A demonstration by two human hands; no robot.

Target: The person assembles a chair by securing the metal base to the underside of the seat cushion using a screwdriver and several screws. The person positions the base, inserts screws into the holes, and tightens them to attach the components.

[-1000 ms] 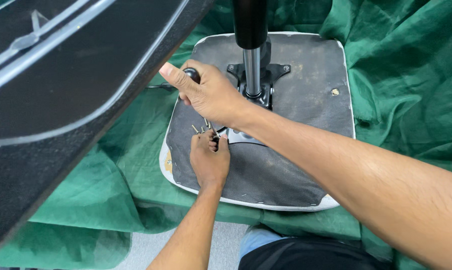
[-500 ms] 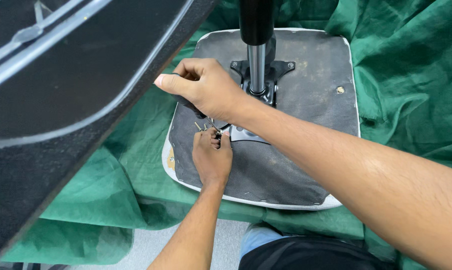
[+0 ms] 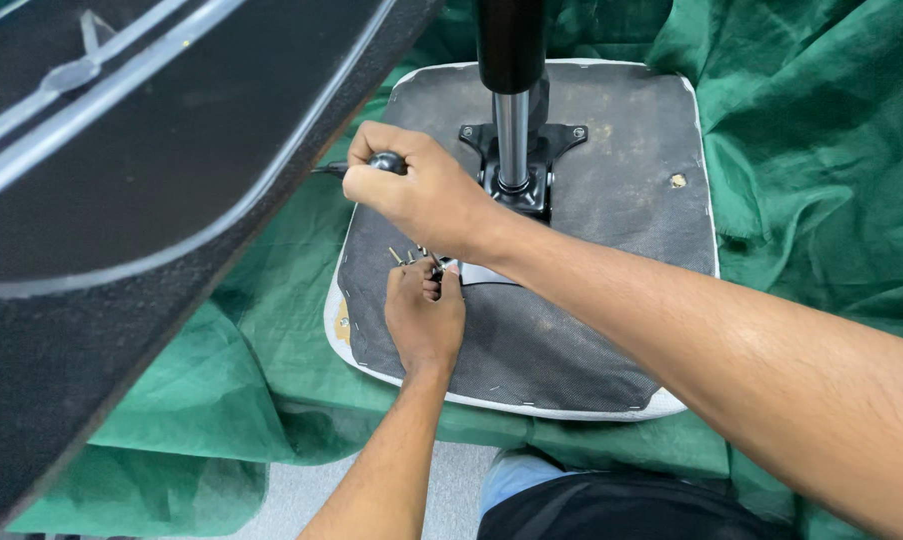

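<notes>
An upturned chair seat (image 3: 611,300) with grey fabric underside lies on a green cloth. A black and chrome gas cylinder (image 3: 511,100) stands up from the metal bracket (image 3: 526,175) at its middle. My right hand (image 3: 426,195) is closed around a black-handled tool (image 3: 386,162), left of the cylinder. Just below it, my left hand (image 3: 426,320) rests on the seat underside and pinches several small screws (image 3: 403,257) between its fingertips.
A black chair back panel (image 3: 121,200) slants across the upper left, close to the camera. Green cloth (image 3: 801,150) covers the surface around the seat. A bolt hole (image 3: 678,181) shows at the seat's right. Grey floor (image 3: 301,500) lies below.
My right hand has shifted slightly and turned its grip on the black-handled tool. My left hand has stayed at the same spot with the screws.
</notes>
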